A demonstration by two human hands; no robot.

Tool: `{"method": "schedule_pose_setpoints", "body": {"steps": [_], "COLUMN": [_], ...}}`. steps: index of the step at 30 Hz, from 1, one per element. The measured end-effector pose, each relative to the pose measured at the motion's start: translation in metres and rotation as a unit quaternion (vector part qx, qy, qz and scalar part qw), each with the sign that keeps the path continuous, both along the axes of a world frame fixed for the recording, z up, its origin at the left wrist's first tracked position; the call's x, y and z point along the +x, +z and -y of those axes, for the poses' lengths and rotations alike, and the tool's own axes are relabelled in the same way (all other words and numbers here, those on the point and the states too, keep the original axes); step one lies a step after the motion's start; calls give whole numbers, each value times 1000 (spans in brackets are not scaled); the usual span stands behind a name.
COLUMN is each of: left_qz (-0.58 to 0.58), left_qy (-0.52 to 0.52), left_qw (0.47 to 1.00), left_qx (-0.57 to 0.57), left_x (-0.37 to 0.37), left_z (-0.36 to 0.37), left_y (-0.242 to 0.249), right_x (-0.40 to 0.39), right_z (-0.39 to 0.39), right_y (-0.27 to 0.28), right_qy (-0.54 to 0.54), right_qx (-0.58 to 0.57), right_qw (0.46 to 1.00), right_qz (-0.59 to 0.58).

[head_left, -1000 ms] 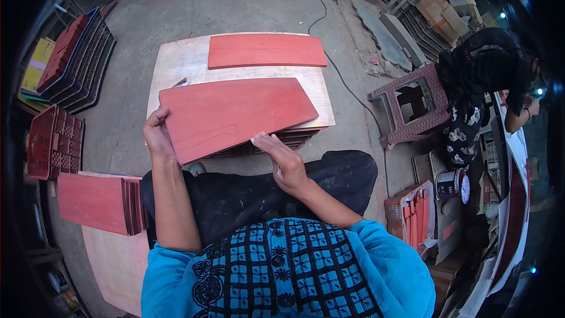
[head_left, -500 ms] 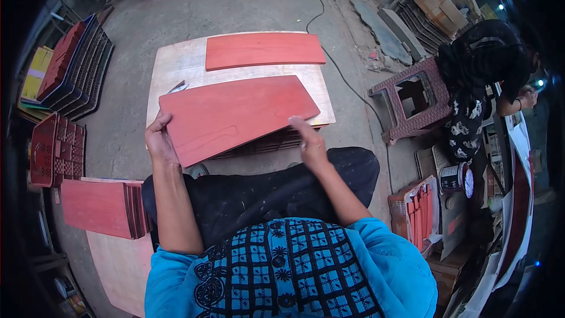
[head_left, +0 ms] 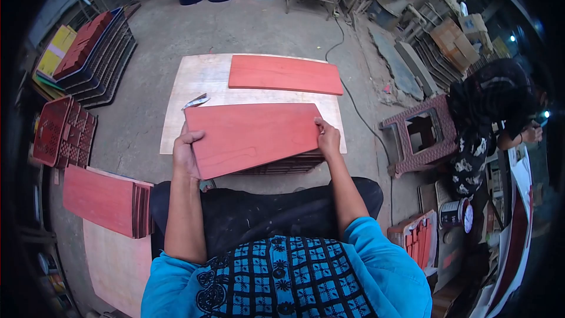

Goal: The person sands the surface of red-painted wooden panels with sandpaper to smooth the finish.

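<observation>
A red painted wooden board [head_left: 256, 138] is held tilted above my lap. My left hand [head_left: 188, 148] grips its left edge, thumb over the top face and the other fingers hidden beneath. At the opposite end, my right hand [head_left: 328, 138] has its fingers closed round the right edge. Beyond the held piece, a second red board [head_left: 285, 74] lies flat on a pale plywood sheet [head_left: 197, 79]. A small metal blade-like tool [head_left: 196, 102] rests on the plywood near the held board's far left corner.
A stack of red boards [head_left: 97, 199] stands at my left, near a red crate [head_left: 63, 132]. To the right are a plastic stool [head_left: 419, 132], a bent-over person [head_left: 497, 103] and a paint bucket [head_left: 452, 214]. A cable [head_left: 359, 97] crosses the floor.
My right hand has moved from the board's near right corner to grip its right edge. The board has turned more level across my view. The camera view has shifted.
</observation>
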State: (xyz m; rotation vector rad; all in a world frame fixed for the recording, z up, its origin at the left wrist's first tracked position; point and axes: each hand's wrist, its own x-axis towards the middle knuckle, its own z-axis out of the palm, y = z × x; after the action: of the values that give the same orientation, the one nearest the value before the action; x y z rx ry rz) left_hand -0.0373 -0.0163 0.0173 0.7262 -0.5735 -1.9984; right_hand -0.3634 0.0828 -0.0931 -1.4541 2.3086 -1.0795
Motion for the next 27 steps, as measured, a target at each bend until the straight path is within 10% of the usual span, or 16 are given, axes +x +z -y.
{"method": "schedule_pose_setpoints", "body": {"steps": [2, 4, 7, 13, 19, 24, 27], "left_qz": [-21, -19, 2, -2, -50, -64, -53], "left_qy": [-2, 5, 19, 21, 20, 16, 31], "left_qw": [1000, 1000, 1000, 1000, 998, 997, 996], "left_qx": [-4, -1, 9, -13, -9, -48, -61], "left_x": [0, -1, -2, -2, 2, -2, -7], "left_z": [0, -2, -2, -3, 0, -4, -7], "left_y": [-5, -3, -2, -8, -2, 1, 1], "right_x": [13, 68, 106, -30, 19, -5, 49], "right_z": [13, 29, 31, 42, 49, 48, 54], "right_y": [27, 30, 55, 7, 1, 25, 25], "right_qy": [-34, 104, 257, -84, 166, -48, 167], "right_qx": [75, -99, -154, 89, -155, 142, -78], "right_qw": [996, 981, 954, 992, 969, 987, 982], "right_qz": [15, 129, 3, -21, -94, 61, -49]}}
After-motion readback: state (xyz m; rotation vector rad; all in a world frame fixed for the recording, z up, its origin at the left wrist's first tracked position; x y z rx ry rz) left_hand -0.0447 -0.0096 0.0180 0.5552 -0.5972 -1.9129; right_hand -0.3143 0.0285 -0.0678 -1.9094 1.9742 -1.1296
